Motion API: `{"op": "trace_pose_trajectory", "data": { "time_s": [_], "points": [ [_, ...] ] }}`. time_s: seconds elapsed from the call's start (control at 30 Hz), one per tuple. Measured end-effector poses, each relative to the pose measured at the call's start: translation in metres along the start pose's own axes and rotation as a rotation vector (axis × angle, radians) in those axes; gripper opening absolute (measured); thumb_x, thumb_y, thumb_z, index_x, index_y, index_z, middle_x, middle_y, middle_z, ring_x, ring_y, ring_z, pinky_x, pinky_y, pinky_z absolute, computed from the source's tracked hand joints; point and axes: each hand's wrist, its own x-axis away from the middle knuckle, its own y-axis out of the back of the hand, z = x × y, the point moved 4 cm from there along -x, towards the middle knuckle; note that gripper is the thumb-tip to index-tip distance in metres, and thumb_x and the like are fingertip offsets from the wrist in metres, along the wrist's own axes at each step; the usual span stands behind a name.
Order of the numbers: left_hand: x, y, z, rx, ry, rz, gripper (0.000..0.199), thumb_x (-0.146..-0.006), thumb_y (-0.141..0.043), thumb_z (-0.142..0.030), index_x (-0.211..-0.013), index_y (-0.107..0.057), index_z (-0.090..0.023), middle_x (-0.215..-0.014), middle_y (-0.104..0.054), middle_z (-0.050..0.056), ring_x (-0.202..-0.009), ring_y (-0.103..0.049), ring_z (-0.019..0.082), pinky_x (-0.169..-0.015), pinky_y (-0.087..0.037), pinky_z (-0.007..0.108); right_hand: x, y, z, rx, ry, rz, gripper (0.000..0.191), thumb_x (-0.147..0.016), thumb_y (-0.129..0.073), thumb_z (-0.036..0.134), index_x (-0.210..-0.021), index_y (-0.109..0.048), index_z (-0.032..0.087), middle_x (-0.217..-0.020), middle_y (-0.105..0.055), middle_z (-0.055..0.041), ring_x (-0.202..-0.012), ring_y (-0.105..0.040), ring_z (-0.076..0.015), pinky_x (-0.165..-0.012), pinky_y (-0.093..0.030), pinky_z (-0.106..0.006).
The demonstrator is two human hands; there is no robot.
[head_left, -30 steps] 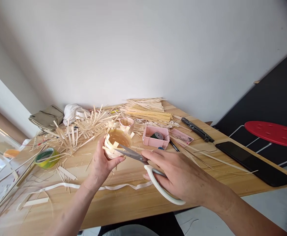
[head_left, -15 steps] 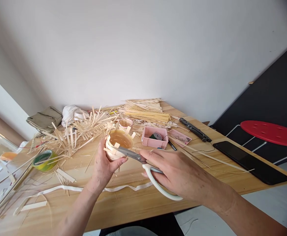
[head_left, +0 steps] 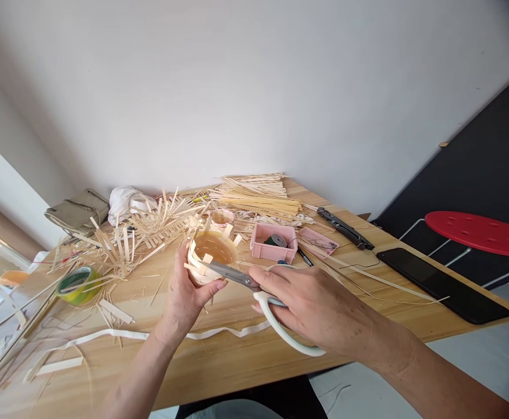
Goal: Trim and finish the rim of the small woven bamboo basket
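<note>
1. holding white-handled scissors [head_left: 274, 320], the right hand [head_left: 324, 314], right of the lower centre of the frame, has its fingers closed around the handles. the blades point left.
2. near the centre, the left hand [head_left: 180, 308] cups the small woven basket [head_left: 214, 247], thumb across its lower front, fingers wrapped around the left side. the blades meet the front rim beside a short strip end [head_left: 208, 258].
3. a slip of the blades could, i judge, nick the weave or the left thumb, caused by the tips working so close to both; a loose grip might let the basket turn, and a hard squeeze could bend its thin wall.
4. a white band [head_left: 118, 333] runs across the lower left and centre, partly behind the left forearm; snagging looks possible.
5. hard to make out: whether the blades are parted, and whether a strip lies between them. the left fingertips and basket's underside are hidden.
6. farther back, upper centre, stacked strips [head_left: 258, 203] overlap; the pink box [head_left: 265, 252] partly hides its spool [head_left: 277, 240].
</note>
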Motion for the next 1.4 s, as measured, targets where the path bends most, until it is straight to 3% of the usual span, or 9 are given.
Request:
{"op": "trace_pose_trajectory", "data": {
  "time_s": [0.17, 0.53, 0.83, 0.9, 0.97, 1.07, 1.13, 1.23, 1.4],
  "points": [
    [0.000, -0.004, -0.003, 0.035, -0.004, 0.038, 0.072, -0.059, -0.078, -0.035, -0.116, -0.037, -0.020, -0.116, -0.053, 0.011, -0.108, -0.054, 0.026, -0.094, -0.042, 0.040, 0.000, 0.001, 0.000, -0.028, 0.007, 0.004, 0.012, -0.084, -0.051, 0.022, -0.092, -0.057, 0.014, -0.069, -0.061, -0.0027, -0.059, -0.057, -0.0142, -0.054, -0.039, -0.024],
    [0.002, -0.007, 0.002, 0.069, 0.010, 0.053, 0.074, -0.059, -0.078, -0.032, -0.118, -0.034, -0.021, -0.115, -0.053, 0.010, -0.105, -0.055, 0.024, -0.094, -0.042, 0.039, 0.002, -0.001, 0.002, -0.016, -0.047, 0.112, 0.009, -0.084, -0.050, 0.019, -0.091, -0.054, 0.015, -0.069, -0.062, -0.0010, -0.062, -0.060, -0.0150, -0.055, -0.038, -0.025],
    [0.002, -0.006, 0.007, 0.078, 0.030, 0.052, 0.079, -0.057, -0.078, -0.036, -0.119, -0.033, -0.019, -0.116, -0.054, 0.012, -0.107, -0.055, 0.028, -0.094, -0.041, 0.042, 0.003, 0.009, -0.001, -0.098, -0.067, -0.021, 0.010, -0.083, -0.047, 0.016, -0.088, -0.056, 0.016, -0.064, -0.060, -0.0001, -0.054, -0.056, -0.0129, -0.050, -0.036, -0.024],
    [0.000, -0.002, 0.005, 0.031, -0.001, 0.008, 0.080, -0.055, -0.079, -0.039, -0.119, -0.033, -0.019, -0.118, -0.052, 0.013, -0.110, -0.053, 0.029, -0.096, -0.040, 0.042, 0.005, 0.010, -0.008, -0.242, -0.162, -0.106, 0.011, -0.083, -0.050, 0.020, -0.091, -0.057, 0.018, -0.067, -0.061, -0.0005, -0.057, -0.056, -0.0128, -0.052, -0.040, -0.023],
    [-0.001, 0.001, 0.004, -0.009, -0.034, -0.039, 0.081, -0.054, -0.079, -0.041, -0.119, -0.034, -0.019, -0.118, -0.053, 0.014, -0.110, -0.053, 0.029, -0.095, -0.041, 0.042, 0.008, 0.003, -0.016, -0.497, -0.334, -0.277, 0.015, -0.080, -0.057, 0.028, -0.093, -0.056, 0.020, -0.069, -0.060, 0.0002, -0.058, -0.057, -0.0132, -0.052, -0.043, -0.023],
    [-0.004, 0.001, 0.003, 0.023, -0.061, -0.077, 0.081, -0.053, -0.079, -0.041, -0.118, -0.035, -0.018, -0.116, -0.055, 0.014, -0.107, -0.056, 0.028, -0.092, -0.043, 0.040, 0.007, -0.029, -0.023, -1.038, -0.617, -0.556, 0.037, -0.071, -0.068, 0.040, -0.098, -0.049, 0.024, -0.078, -0.063, 0.0001, -0.066, -0.062, -0.0161, -0.052, -0.048, -0.024],
    [-0.005, -0.003, 0.004, 0.087, -0.060, -0.085, 0.081, -0.053, -0.079, -0.041, -0.117, -0.036, -0.017, -0.116, -0.055, 0.014, -0.106, -0.056, 0.028, -0.091, -0.044, 0.039, -0.002, -0.058, -0.018, -1.341, -0.713, -0.572, 0.050, -0.061, -0.076, 0.038, -0.099, -0.046, 0.026, -0.086, -0.065, -0.0011, -0.084, -0.064, -0.0202, -0.064, -0.053, -0.028],
    [-0.005, -0.011, -0.001, 0.151, -0.068, -0.085, 0.080, -0.057, -0.077, -0.040, -0.121, -0.035, -0.016, -0.117, -0.056, 0.015, -0.106, -0.056, 0.028, -0.091, -0.044, 0.039, -0.018, -0.082, -0.009, -1.579, -0.716, -0.572, 0.057, -0.055, -0.080, 0.031, -0.100, -0.045, 0.026, -0.090, -0.066, -0.0006, -0.098, -0.061, -0.0222, -0.079, -0.052, -0.034],
    [0.006, -0.018, -0.014, 0.233, -0.049, 0.041, 0.072, -0.074, -0.064, -0.042, -0.134, -0.031, -0.020, -0.131, -0.047, 0.014, -0.120, -0.047, 0.028, -0.100, -0.039, 0.040, -0.028, -0.084, -0.014, -1.674, -0.679, -0.630, 0.059, -0.054, -0.080, 0.023, -0.103, -0.047, 0.027, -0.094, -0.066, 0.0021, -0.094, -0.062, -0.0181, -0.081, -0.050, -0.031]
  ]
}}
